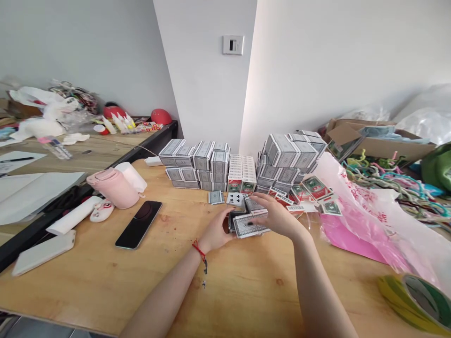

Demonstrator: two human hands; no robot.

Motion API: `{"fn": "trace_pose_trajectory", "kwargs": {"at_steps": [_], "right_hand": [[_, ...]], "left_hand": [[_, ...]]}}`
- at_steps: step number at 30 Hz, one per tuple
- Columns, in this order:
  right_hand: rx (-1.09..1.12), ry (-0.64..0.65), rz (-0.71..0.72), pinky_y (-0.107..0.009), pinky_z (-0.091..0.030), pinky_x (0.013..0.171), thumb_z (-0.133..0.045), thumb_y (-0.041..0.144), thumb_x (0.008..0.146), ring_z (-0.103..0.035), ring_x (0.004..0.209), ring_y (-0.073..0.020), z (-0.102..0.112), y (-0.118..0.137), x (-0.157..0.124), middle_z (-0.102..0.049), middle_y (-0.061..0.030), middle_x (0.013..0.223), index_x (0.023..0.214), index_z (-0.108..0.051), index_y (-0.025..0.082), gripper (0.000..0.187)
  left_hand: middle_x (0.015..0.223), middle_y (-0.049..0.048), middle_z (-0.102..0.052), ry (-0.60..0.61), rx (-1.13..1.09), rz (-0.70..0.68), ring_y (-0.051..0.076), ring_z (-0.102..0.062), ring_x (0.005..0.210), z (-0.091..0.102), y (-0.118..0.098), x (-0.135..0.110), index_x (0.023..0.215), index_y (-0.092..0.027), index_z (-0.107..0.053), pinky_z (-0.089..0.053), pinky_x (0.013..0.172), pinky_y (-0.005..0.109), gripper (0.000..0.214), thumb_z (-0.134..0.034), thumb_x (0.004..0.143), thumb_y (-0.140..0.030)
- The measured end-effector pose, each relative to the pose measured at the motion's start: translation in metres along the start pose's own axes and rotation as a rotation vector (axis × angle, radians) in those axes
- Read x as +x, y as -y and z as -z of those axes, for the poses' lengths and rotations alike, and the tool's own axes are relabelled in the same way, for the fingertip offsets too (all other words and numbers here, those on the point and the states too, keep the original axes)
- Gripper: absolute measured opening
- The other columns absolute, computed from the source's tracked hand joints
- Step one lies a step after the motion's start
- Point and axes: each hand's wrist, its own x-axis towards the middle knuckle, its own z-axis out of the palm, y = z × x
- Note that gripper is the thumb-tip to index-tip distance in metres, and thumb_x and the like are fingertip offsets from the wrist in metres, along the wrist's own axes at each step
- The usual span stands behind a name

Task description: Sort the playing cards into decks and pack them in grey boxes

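Several decks of blue-and-white backed playing cards [244, 226] lie in a low pile at the middle of the table. My left hand [215, 231] is curved around the pile's left end, thumb near the front and fingers behind. Over the right side of the pile my right hand [276, 215] stretches its fingers apart, the fingertips at the card backs. Just behind, a face-up club card [235, 199] rests beside a small face-down deck [216, 197]. Parts of the pile are hidden by my fingers.
Stacked card decks [212, 162] stand at the back, with more stacks [294, 152] to the right and boxed cards [241, 173] between. A phone [139, 224] and pink cup [114, 187] lie left. Pink plastic [352, 230] and a tape roll [416, 300] occupy the right.
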Motion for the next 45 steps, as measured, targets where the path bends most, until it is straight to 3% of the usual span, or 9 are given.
{"fn": "trace_pose_trajectory", "kwargs": {"at_steps": [2,5,10,16,23,34,45], "right_hand": [[0.007,0.131,0.049,-0.041,-0.028,0.1,-0.069,0.03,0.062,-0.031,0.123,-0.0247,0.003,0.01,-0.003,-0.036,-0.0064,0.133,0.125,-0.042,0.026,0.068],[-0.024,0.216,0.101,-0.043,-0.027,0.101,-0.076,0.026,0.052,-0.031,0.122,-0.0266,-0.002,0.022,-0.002,-0.043,-0.0064,0.127,0.125,-0.042,0.027,0.081],[-0.037,0.176,0.167,-0.042,-0.034,0.096,-0.072,0.019,0.058,-0.042,0.112,-0.0252,-0.005,0.029,0.003,-0.053,-0.0079,0.113,0.112,-0.054,0.021,0.057],[0.05,0.094,0.164,-0.037,-0.041,0.089,-0.069,0.025,0.064,-0.05,0.102,-0.0221,0.002,0.026,0.001,-0.054,-0.0086,0.111,0.113,-0.053,0.02,0.052],[0.1,0.061,0.144,-0.04,-0.039,0.091,-0.067,0.021,0.067,-0.049,0.107,-0.0228,-0.003,0.021,0.004,-0.053,-0.0085,0.115,0.119,-0.049,0.023,0.054],[0.15,0.013,0.186,-0.041,-0.037,0.095,-0.061,0.026,0.074,-0.047,0.111,-0.0229,-0.001,0.02,0.003,-0.049,-0.0087,0.122,0.123,-0.045,0.024,0.052],[0.165,0.032,0.185,-0.042,-0.037,0.094,-0.062,0.028,0.073,-0.047,0.11,-0.0236,-0.001,0.02,0.004,-0.05,-0.0094,0.12,0.122,-0.045,0.024,0.052]], "left_hand": [[0.125,0.0137,-0.045,0.002,-0.037,0.011,0.027,-0.046,0.113,0.0,0.002,0.0,0.122,-0.018,-0.039,-0.036,0.096,0.043,0.075,-0.074,0.055,-0.024],[0.121,0.014,-0.049,-0.012,-0.118,0.033,0.025,-0.05,0.108,0.001,0.004,0.001,0.121,-0.017,-0.038,-0.04,0.092,0.042,0.075,-0.075,0.055,-0.025],[0.118,0.0125,-0.049,-0.055,-0.268,0.071,0.024,-0.052,0.104,0.005,0.007,-0.001,0.117,-0.018,-0.041,-0.044,0.087,0.038,0.07,-0.075,0.056,-0.025],[0.12,0.0127,-0.046,-0.094,-0.395,0.031,0.025,-0.046,0.11,0.005,0.005,-0.003,0.119,-0.018,-0.039,-0.044,0.087,0.037,0.072,-0.074,0.057,-0.026],[0.126,0.0136,-0.043,-0.171,-0.226,0.005,0.028,-0.041,0.116,0.005,-0.004,-0.009,0.124,-0.019,-0.04,-0.037,0.095,0.043,0.073,-0.072,0.059,-0.028],[0.126,0.0131,-0.042,-0.144,-0.129,-0.011,0.027,-0.042,0.115,0.018,-0.018,-0.01,0.125,-0.02,-0.041,-0.043,0.089,0.035,0.07,-0.07,0.062,-0.032],[0.127,0.0123,-0.041,-0.113,-0.126,-0.019,0.026,-0.041,0.116,0.019,-0.02,-0.009,0.126,-0.021,-0.04,-0.042,0.091,0.037,0.068,-0.068,0.064,-0.031]]}}
